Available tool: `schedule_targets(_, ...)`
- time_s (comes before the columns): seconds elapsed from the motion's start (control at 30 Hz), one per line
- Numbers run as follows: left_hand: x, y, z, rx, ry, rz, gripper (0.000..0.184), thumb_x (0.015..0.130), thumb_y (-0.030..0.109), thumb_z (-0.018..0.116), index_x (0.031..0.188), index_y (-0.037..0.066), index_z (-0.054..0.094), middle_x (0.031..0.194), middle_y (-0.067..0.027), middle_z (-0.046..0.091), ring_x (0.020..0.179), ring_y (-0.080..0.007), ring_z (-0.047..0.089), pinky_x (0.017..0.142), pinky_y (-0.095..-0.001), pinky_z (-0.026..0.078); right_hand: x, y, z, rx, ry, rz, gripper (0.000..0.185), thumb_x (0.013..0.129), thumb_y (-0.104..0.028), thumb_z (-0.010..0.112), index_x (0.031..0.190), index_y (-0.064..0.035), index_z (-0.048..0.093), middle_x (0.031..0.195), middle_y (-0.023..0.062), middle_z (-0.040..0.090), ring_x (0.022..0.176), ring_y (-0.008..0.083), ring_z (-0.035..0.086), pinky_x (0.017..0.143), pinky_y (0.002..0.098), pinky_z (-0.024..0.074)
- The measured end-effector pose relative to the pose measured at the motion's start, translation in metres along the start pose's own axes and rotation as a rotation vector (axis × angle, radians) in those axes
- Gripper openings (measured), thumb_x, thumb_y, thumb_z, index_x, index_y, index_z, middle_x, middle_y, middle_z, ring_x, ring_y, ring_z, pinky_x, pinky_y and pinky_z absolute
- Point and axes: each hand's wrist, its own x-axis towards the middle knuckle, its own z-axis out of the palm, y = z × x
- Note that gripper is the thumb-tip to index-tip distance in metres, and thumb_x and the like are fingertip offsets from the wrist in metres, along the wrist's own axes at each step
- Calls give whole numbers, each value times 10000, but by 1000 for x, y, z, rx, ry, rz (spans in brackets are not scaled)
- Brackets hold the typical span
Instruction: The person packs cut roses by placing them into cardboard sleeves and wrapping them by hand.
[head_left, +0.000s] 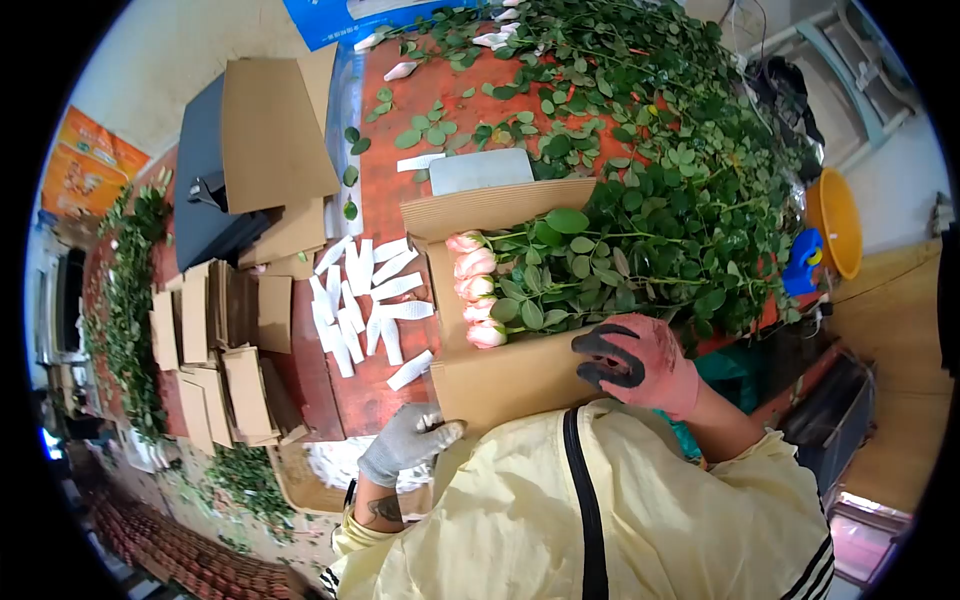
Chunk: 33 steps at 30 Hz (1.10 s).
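A sheet of corrugated cardboard [500, 385] lies in front of me with its near and far sides folded up. On it rests a row of several pink roses [474, 262], heads to the left and leafy stems [610, 255] running right. My right hand [640, 365], in a red glove with black fingertips, has its fingers bent over the near flap's edge. At the near left corner of the cardboard is my left hand [408, 442] in a grey glove, its thumb over the edge and its other fingertips partly hidden.
White foam sleeves [365, 290] lie scattered left of the cardboard. Farther left stand stacks of cardboard pieces [215, 330]. A big heap of rose foliage [680, 110] covers the table's right side. A yellow basin [835, 222] and blue tape dispenser [802, 262] are at right.
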Motion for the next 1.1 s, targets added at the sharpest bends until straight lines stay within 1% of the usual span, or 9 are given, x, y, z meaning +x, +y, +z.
schedule_targets(0.2, -14, 41, 9, -419, 89, 165, 461, 863, 400, 619, 1003, -40, 618, 691, 4, 579, 603, -60, 499, 526, -243, 409, -1, -15, -21, 49, 3, -223, 617, 562, -260, 780, 1090, -86, 513, 1094, 137, 540, 1002, 355, 530, 854, 478, 451)
schedule_targets(0.3, 2, 69, 7, -347, 314, 151, 733, 864, 657, 386, 953, -23, 646, 670, -47, 615, 526, -81, 506, 491, -211, 395, 17, -38, -44, -53, -82, -275, 537, 628, -334, 730, 1081, -128, 527, 1107, 73, 522, 1011, 279, 527, 868, 443, 416)
schedule_targets(0.43, 12, 80, -28, -296, 218, 68, 790, 874, 690, 256, 811, 14, 661, 657, -67, 629, 481, -95, 498, 457, -197, 373, 58, -45, -54, -644, 200, -113, 229, 694, -268, 647, 884, -186, 548, 917, 33, 579, 914, 182, 572, 795, 323, 404)
schedule_targets(0.5, 19, 76, -39, -546, 333, 184, 766, 879, 677, 278, 819, 11, 649, 672, -75, 636, 497, -90, 513, 460, -186, 376, 90, -28, -73, -278, -185, -4, 217, 692, -226, 646, 891, -144, 619, 865, 53, 616, 837, 206, 608, 736, 338, 452)
schedule_targets(0.63, 24, 79, -45, -68, 327, 294, 629, 855, 623, 458, 896, 15, 614, 685, -33, 606, 499, -79, 485, 448, -183, 353, 117, -1, -91, 181, -477, 2, 345, 662, -143, 672, 996, -62, 648, 797, 76, 617, 727, 196, 599, 679, 304, 472)
schedule_targets(0.7, 26, 75, -44, -146, 319, 287, 584, 848, 586, 515, 913, 12, 604, 689, -26, 589, 505, -82, 479, 462, -194, 362, 124, -2, -99, 327, -671, 122, 352, 646, -96, 672, 989, -19, 651, 854, 63, 640, 742, 154, 593, 671, 283, 475)
schedule_targets(0.77, 33, 60, -53, -184, 317, 345, 582, 862, 573, 503, 936, 3, 601, 666, -24, 563, 511, -92, 478, 471, -206, 369, 127, 14, -90, 390, -633, -56, 338, 643, -75, 685, 971, -2, 653, 817, 51, 635, 731, 130, 579, 671, 267, 470)
schedule_targets(0.93, 56, 61, -60, -262, 504, 429, 479, 917, 451, 499, 993, -14, 585, 757, -38, 590, 599, -76, 521, 536, -210, 429, 140, 14, -95, 446, -757, 100, 340, 666, -118, 752, 972, -2, 659, 819, 41, 636, 724, 103, 558, 663, 262, 463)
schedule_targets(1.1, 64, 53, -61, -240, 381, 441, 507, 905, 469, 508, 1028, -16, 583, 779, -45, 605, 602, -89, 530, 552, -214, 440, 143, 34, -91, 533, -853, 136, 358, 670, -174, 793, 980, -40, 676, 878, 68, 655, 785, 100, 583, 717, 243, 478)
